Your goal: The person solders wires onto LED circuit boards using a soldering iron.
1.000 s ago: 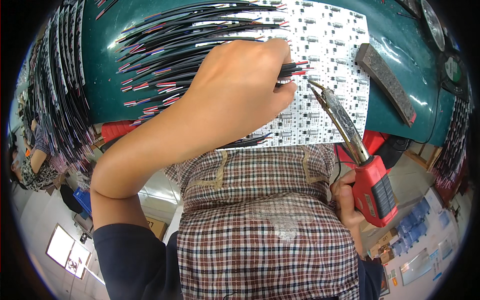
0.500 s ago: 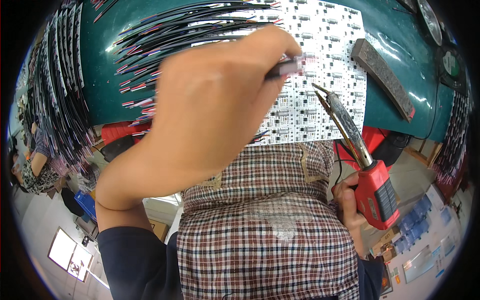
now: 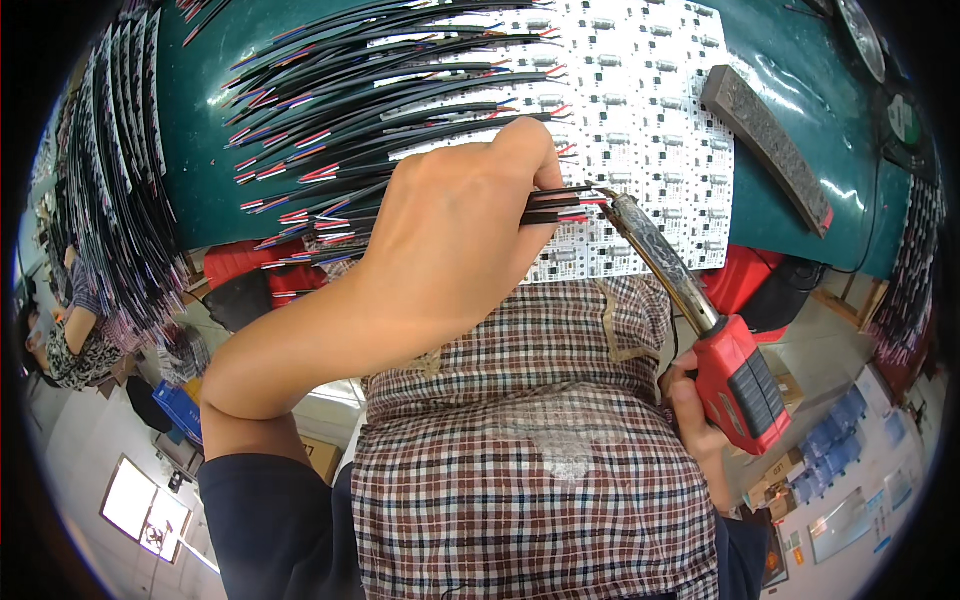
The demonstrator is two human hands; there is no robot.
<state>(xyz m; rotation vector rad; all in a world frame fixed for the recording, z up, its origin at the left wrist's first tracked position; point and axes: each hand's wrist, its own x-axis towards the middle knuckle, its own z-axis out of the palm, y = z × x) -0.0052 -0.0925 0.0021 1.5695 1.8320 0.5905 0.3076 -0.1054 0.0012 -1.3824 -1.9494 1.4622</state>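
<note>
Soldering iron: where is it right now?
In the head view, the soldering iron sits right of centre in the right hand, its tip near the wires in the left hand.

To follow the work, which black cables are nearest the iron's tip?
The black cables in the left hand: their ends lie beside the soldering iron's tip; the others end farther.

Left hand [image 3: 455, 215]: further down the sheet [image 3: 700, 130] than in both earlier pictures, nearer the apron [image 3: 520, 400]; the blur of half a second ago is gone.
Held wires [image 3: 548, 204]: brought down with the hand; their ends, smeared half a second ago, now show sharp.
Iron [image 3: 668, 270]: tip moved left and slightly down, from apart to right by the held wires' ends; contact unclear.
Upper wires [image 3: 465, 127]: ends now visible where the hand was.
</note>
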